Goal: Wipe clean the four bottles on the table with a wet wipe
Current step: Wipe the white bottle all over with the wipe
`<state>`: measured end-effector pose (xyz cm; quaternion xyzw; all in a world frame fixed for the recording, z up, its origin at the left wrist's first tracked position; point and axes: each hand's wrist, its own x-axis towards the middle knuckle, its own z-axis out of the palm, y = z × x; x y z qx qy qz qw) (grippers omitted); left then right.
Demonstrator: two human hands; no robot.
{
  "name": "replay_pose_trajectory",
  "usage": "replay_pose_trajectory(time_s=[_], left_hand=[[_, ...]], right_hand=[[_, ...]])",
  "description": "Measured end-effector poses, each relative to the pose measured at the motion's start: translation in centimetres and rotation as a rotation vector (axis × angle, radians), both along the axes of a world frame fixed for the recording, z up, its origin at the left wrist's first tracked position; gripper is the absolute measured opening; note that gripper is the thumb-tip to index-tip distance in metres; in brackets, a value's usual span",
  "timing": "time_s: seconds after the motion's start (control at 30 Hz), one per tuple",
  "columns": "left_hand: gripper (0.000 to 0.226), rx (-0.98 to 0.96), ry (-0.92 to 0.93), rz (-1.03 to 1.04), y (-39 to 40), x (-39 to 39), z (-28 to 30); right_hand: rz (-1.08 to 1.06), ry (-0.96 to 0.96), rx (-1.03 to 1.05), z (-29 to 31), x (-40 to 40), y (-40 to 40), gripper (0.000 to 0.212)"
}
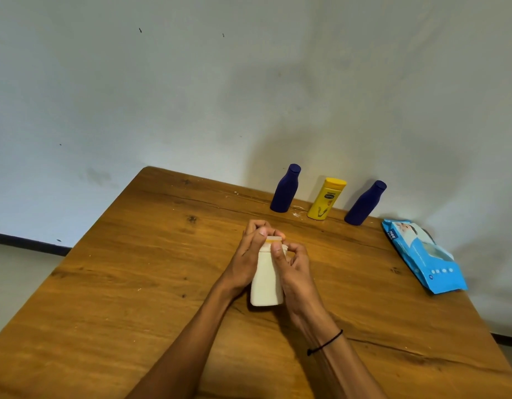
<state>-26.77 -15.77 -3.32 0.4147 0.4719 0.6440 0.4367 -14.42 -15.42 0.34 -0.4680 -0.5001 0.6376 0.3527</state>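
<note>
A cream white bottle with a yellowish cap stands in the middle of the wooden table. My left hand grips its left side and cap. My right hand presses against its right side near the neck, fingers curled; a bit of white wipe seems to show under them. Against the far wall stand a dark blue bottle, a yellow bottle and a second dark blue bottle, all apart from my hands.
A blue pack of wet wipes lies flat near the table's right edge. The wall runs close behind the three bottles. The table's left corner is at the far left, with floor beyond it.
</note>
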Motion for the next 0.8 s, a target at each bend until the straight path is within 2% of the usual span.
replay_pose_trajectory(time_s=[0.1, 0.17, 0.2, 0.3, 0.47, 0.8], left_hand=[[0.057, -0.020, -0.056, 0.015, 0.1, 0.0, -0.2], [0.062, -0.024, -0.101, 0.055, 0.2, -0.2, -0.4], [0.063, -0.032, -0.120, 0.084, 0.3, -0.4, -0.5], [0.059, -0.057, -0.177, 0.146, 0.4, -0.7, -0.5], [0.053, -0.094, -0.275, 0.188, 0.4, -0.6, -0.5], [0.043, -0.153, -0.260, 0.207, 0.2, -0.5, -0.3]], right_hand=[[-0.015, -0.074, 0.132, -0.4, 0.0, -0.7, 0.041], [-0.019, -0.105, 0.291, -0.9, -0.1, -1.1, 0.032], [-0.027, -0.130, 0.378, -1.0, -0.1, -1.4, 0.028], [-0.077, -0.189, 0.547, -1.6, 0.2, -2.1, 0.032], [-0.120, -0.173, 0.533, -2.1, 0.6, -2.5, 0.031], [-0.159, -0.098, 0.391, -3.6, 1.8, -3.3, 0.022]])
